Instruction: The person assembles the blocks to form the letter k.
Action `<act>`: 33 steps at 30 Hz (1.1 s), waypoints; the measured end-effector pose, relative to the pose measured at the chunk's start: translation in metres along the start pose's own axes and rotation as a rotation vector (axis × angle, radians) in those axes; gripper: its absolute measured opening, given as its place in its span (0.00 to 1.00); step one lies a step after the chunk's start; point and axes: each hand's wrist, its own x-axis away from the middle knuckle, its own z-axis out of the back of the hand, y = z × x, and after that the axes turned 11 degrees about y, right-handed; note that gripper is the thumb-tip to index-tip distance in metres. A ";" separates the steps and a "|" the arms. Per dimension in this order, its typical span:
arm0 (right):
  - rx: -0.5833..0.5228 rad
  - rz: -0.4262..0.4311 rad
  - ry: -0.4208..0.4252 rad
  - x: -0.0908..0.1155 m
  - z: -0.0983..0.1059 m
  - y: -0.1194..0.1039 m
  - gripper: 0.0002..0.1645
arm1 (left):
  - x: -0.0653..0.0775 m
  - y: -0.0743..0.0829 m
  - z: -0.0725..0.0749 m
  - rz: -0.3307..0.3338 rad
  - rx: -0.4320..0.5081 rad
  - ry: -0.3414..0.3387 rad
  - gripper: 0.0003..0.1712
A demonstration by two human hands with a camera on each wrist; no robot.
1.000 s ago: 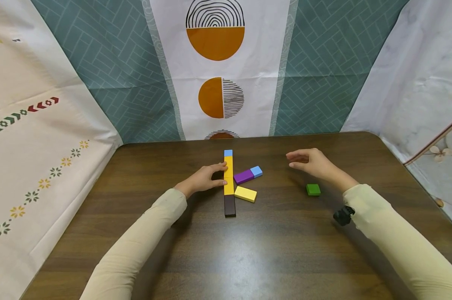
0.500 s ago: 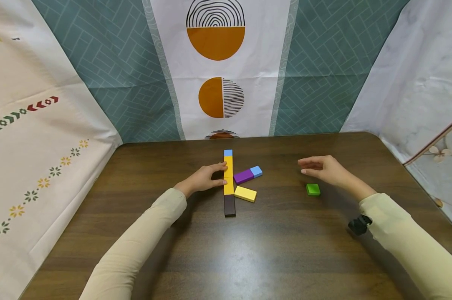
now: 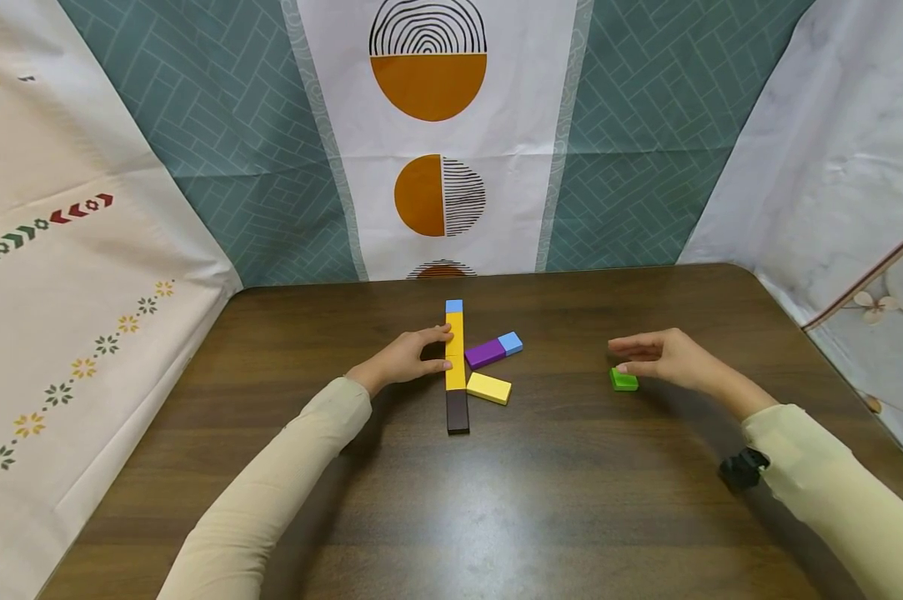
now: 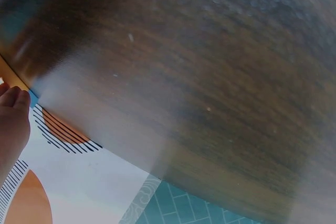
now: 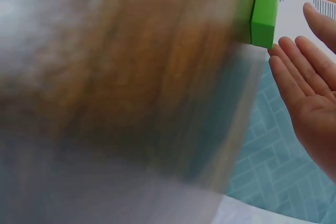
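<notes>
My left hand (image 3: 398, 357) rests its thumb and fingertips on the left edge of two orange-yellow blocks (image 3: 456, 375). These stand in a straight row, with a small blue block (image 3: 454, 306) at the far end and a black block (image 3: 458, 412) at the near end. Over on the right, my right hand (image 3: 679, 362) hovers with fingers extended just above a small green block (image 3: 624, 383). In the right wrist view, the green block (image 5: 264, 18) lies beyond the spread fingertips, with nothing held. Only part of the left hand (image 4: 13, 124) shows in the left wrist view.
Right of the row lies a purple block (image 3: 484, 353) with a light blue block (image 3: 510, 342) against its end. A pale yellow block (image 3: 489, 388) lies nearer, slanted beside the row. The wooden table (image 3: 571, 500) ends at hanging cloths (image 3: 271, 167) behind.
My right hand has moved right and nearer, coming over the green block and covering part of it. My left hand and the row of blocks stay in place.
</notes>
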 end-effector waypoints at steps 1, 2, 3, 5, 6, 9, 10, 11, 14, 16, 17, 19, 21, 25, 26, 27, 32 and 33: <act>0.002 0.000 -0.007 0.001 0.000 0.001 0.31 | 0.000 0.000 0.000 0.004 -0.001 -0.001 0.37; 0.000 -0.001 -0.013 0.002 0.000 0.001 0.31 | 0.000 0.000 0.000 0.009 -0.002 -0.002 0.37; 0.000 0.000 -0.019 0.003 -0.001 0.003 0.31 | 0.000 0.000 0.000 0.013 -0.003 -0.003 0.37; -0.007 -0.002 -0.028 0.005 -0.001 0.004 0.31 | 0.000 0.001 0.000 0.017 -0.001 -0.005 0.37; -0.007 -0.004 -0.031 0.006 -0.001 0.005 0.30 | 0.000 0.001 0.000 0.021 0.001 -0.006 0.37; 0.008 -0.004 -0.028 0.009 -0.001 0.006 0.31 | 0.000 0.001 0.000 0.021 0.001 -0.006 0.37; 0.016 -0.005 -0.026 0.010 -0.001 0.006 0.31 | 0.000 0.001 0.000 0.020 0.001 -0.005 0.37; 0.024 -0.005 -0.025 0.011 -0.001 0.006 0.31 | 0.000 0.001 0.000 0.020 0.001 -0.005 0.37; 0.025 -0.002 -0.021 0.012 -0.001 0.008 0.31 | 0.000 0.001 0.000 0.024 0.002 -0.006 0.37; 0.012 -0.005 -0.022 0.013 -0.001 0.008 0.31 | 0.000 0.001 0.000 0.024 0.000 -0.007 0.37; 0.009 -0.008 -0.021 0.013 -0.001 0.009 0.31 | 0.000 0.001 0.000 0.026 -0.001 -0.007 0.37; 0.007 -0.017 -0.021 0.013 -0.002 0.009 0.31 | 0.000 0.002 0.000 0.023 -0.003 -0.006 0.37; 0.018 -0.020 -0.018 0.014 -0.002 0.009 0.31 | 0.000 0.002 0.000 0.022 -0.005 -0.004 0.37; 0.041 -0.020 -0.013 0.014 -0.003 0.009 0.31 | 0.000 0.002 0.000 0.013 -0.003 0.001 0.37; 0.045 -0.018 -0.011 0.014 -0.003 0.009 0.31 | 0.000 0.003 0.000 0.014 -0.003 0.001 0.37; 0.048 -0.015 -0.009 0.014 -0.004 0.009 0.30 | 0.001 0.003 0.000 0.012 -0.004 0.000 0.37; 0.064 -0.004 0.011 0.014 -0.005 0.009 0.28 | 0.001 0.004 0.001 0.010 -0.003 -0.005 0.37; 0.066 -0.003 0.011 0.013 -0.005 0.009 0.28 | 0.001 0.003 0.001 0.007 -0.007 -0.006 0.37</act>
